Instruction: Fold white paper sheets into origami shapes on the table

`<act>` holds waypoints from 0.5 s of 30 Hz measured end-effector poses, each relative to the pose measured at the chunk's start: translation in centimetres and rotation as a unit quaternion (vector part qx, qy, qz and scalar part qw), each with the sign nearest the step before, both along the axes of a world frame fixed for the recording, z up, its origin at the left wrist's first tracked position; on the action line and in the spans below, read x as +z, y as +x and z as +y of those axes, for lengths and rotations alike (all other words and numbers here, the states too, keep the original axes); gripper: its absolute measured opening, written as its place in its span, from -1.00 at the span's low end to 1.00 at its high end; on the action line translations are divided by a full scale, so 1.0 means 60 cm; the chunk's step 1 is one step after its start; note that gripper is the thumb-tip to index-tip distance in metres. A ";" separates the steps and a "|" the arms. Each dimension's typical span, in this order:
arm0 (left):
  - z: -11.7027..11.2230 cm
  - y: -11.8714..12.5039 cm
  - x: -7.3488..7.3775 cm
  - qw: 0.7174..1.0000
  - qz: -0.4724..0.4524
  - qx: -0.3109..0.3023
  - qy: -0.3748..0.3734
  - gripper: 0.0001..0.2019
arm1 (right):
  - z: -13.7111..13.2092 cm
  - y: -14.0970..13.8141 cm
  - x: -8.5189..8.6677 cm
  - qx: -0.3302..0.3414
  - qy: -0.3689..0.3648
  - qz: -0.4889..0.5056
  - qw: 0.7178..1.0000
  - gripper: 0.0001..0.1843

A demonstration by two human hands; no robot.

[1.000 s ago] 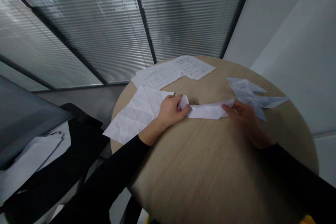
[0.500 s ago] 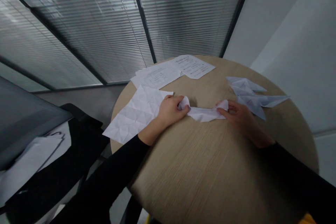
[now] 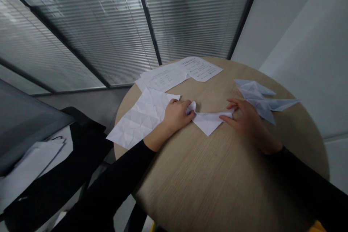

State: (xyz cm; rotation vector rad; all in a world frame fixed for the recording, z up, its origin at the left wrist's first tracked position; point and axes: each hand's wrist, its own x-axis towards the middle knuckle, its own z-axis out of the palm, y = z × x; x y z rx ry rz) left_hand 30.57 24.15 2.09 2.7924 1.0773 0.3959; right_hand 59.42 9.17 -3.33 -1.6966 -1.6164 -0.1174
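A folded white paper (image 3: 208,120) lies on the round wooden table (image 3: 212,174) between my hands, with a point hanging toward me. My left hand (image 3: 176,114) is closed, pinching the paper's left end. My right hand (image 3: 243,117) presses on the paper's right end with its fingers stretched out flat. Both sleeves are black.
A creased white sheet (image 3: 141,116) lies left of my left hand, overhanging the table edge. Printed sheets (image 3: 176,74) sit at the far side. Folded paper shapes (image 3: 261,99) lie by my right hand. A dark chair with papers (image 3: 40,159) stands at the left.
My right hand has pushed the paper's right end in toward the left, so the long strip has become shorter and a pointed flap now hangs toward me. My left hand stayed put.
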 end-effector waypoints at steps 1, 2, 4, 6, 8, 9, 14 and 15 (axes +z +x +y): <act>0.000 0.000 0.001 1.000 -0.002 0.005 -0.001 -0.78 | 0.000 -0.002 0.001 0.000 0.002 -0.024 1.000 -0.20; 0.000 0.000 0.002 1.000 -0.007 0.009 -0.002 -0.76 | -0.001 -0.004 0.002 -0.002 0.002 -0.045 0.999 -0.11; 0.000 -0.001 0.003 1.000 -0.023 0.016 -0.007 -0.69 | -0.004 -0.010 0.009 -0.001 0.004 -0.075 0.997 0.00; 0.001 -0.002 0.003 0.999 -0.037 0.025 -0.011 -0.64 | -0.008 -0.017 0.018 0.023 0.003 -0.098 0.995 -0.07; 0.003 -0.003 -0.001 0.998 -0.046 0.038 -0.010 -0.65 | -0.012 -0.023 0.026 0.062 -0.007 -0.115 0.991 -0.30; 0.003 -0.003 -0.003 0.998 -0.050 0.046 -0.009 -0.67 | -0.012 -0.025 0.028 0.080 -0.016 -0.120 0.989 -0.44; 0.006 -0.004 -0.012 0.995 -0.073 0.062 0.011 -0.75 | -0.009 -0.024 0.025 0.132 -0.059 -0.113 0.983 -0.72; 0.006 -0.004 -0.012 0.995 -0.072 0.060 0.014 -0.77 | -0.008 -0.024 0.024 0.136 -0.062 -0.109 0.983 -0.72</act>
